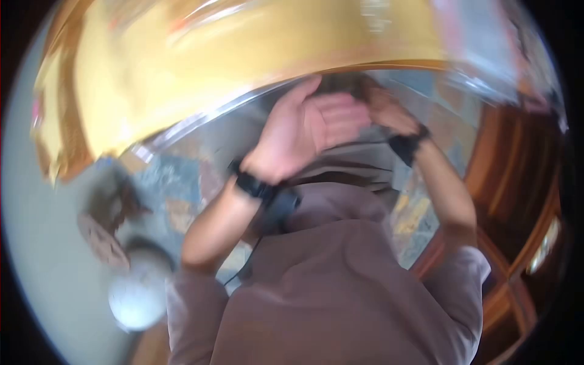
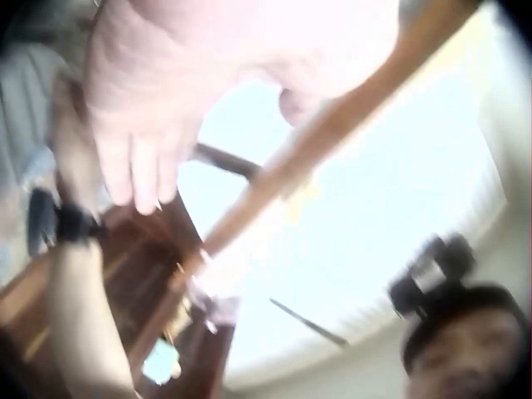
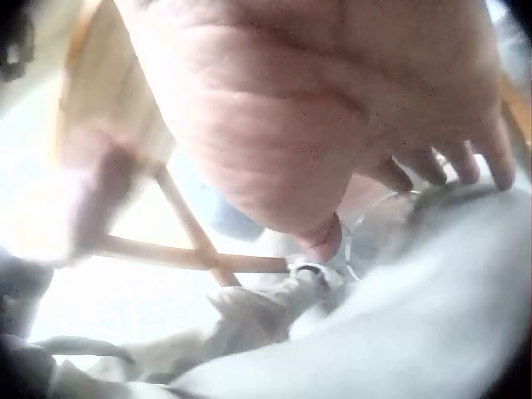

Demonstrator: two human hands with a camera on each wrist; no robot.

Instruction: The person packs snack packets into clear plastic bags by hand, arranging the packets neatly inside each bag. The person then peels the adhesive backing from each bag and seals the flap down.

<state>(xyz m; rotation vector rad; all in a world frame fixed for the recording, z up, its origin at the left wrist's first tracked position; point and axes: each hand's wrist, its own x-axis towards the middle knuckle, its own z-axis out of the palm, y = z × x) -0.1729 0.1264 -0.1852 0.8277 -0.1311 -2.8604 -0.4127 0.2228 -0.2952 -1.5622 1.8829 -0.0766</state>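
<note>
In the head view my left hand [image 1: 304, 131] is held palm up in front of my lap, its fingers straight and pointing right. The thumb stands out toward the table edge, and nothing lies in the palm. My right hand [image 1: 392, 112] is just beyond the left fingertips, blurred, its far part dim near the table's underside. From the right wrist, the right hand [image 3: 324, 116] shows its palm, with loosely extended fingers close to a pale grey cloth [image 3: 399, 307]. Seen from the left wrist, the left hand [image 2: 191, 66] has straight fingers and holds nothing.
A table with a yellow cover [image 1: 255, 42] under clear plastic spans the far side, its edge right above the hands. Brown wooden furniture [image 1: 511, 176] stands at the right. At lower left is a white rounded object [image 1: 140, 301]. Stone tiles [image 1: 176, 182] form the floor.
</note>
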